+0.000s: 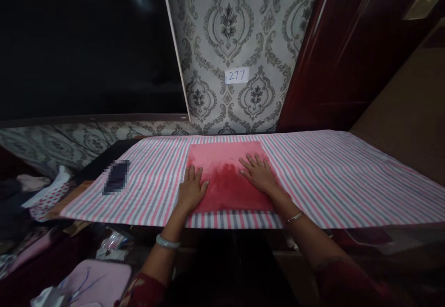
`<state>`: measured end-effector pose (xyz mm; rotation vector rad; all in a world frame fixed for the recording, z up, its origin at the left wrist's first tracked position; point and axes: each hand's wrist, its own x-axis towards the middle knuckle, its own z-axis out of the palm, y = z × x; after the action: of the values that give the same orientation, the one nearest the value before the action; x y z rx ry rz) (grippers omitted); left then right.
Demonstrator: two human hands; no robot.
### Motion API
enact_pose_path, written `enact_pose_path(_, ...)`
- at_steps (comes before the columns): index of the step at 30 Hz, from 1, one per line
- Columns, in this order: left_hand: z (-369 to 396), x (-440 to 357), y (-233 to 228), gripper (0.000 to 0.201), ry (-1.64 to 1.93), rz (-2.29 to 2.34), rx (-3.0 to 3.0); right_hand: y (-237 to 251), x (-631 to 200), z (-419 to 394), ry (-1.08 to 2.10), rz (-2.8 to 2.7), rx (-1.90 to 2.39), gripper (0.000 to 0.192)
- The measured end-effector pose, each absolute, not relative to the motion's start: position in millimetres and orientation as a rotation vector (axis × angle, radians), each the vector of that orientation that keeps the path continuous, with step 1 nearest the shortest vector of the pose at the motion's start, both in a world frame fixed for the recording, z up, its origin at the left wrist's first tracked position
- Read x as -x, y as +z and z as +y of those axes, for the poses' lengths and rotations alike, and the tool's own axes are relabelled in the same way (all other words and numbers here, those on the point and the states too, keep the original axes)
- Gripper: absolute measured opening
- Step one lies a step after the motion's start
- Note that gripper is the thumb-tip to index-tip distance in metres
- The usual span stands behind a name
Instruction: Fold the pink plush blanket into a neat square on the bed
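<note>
A red and pink square cloth (222,154) lies flat on the striped cover (333,177) in front of me. Its near part is a deeper red than its pale pink far part, with a dark patch near the middle. My left hand (192,191) rests flat on the cloth's left edge, fingers apart and pointing away from me. On the right side of the cloth, my right hand (259,173) lies palm down with its fingers spread. Neither hand grasps anything.
A dark, pixelated rectangular object (116,177) lies at the cover's left end. A large black television (90,47) hangs at the left, beside a paper marked 277 (237,75). Dark red panelling (333,47) rises at the right. A pink stool-like surface (100,279) sits below left.
</note>
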<state>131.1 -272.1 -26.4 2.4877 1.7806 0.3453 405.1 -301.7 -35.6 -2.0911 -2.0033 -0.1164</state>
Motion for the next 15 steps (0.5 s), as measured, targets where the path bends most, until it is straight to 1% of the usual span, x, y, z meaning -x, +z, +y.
enact_pose_path(4,-263.9,-125.8,-26.4,0.062,0.458,1.726,-2.415,-34.8,-410.0,-295.1,-0.070,-1.985,2.028,0.052)
enact_pose_path(6,-257.9,-117.5,-25.2,0.058,0.616,1.714,-2.317,-33.2,-422.0,-293.7,-0.015,-1.915,1.977,0.051)
enact_pose_path(9,-249.5,-98.7,-22.4,0.055,0.870,1.722,-1.999,-34.8,-450.1,-300.6,0.047,-1.609,1.915,0.055)
enact_pose_path(12,-242.3,-82.9,-17.9,0.062,0.899,1.645,-1.582,-43.6,-475.8,-318.6,0.283,-1.238,1.907,0.060)
enact_pose_path(15,-234.8,-81.2,-11.4,0.061,0.909,1.598,-1.342,-55.1,-487.3,-335.7,0.483,-1.096,1.865,0.055)
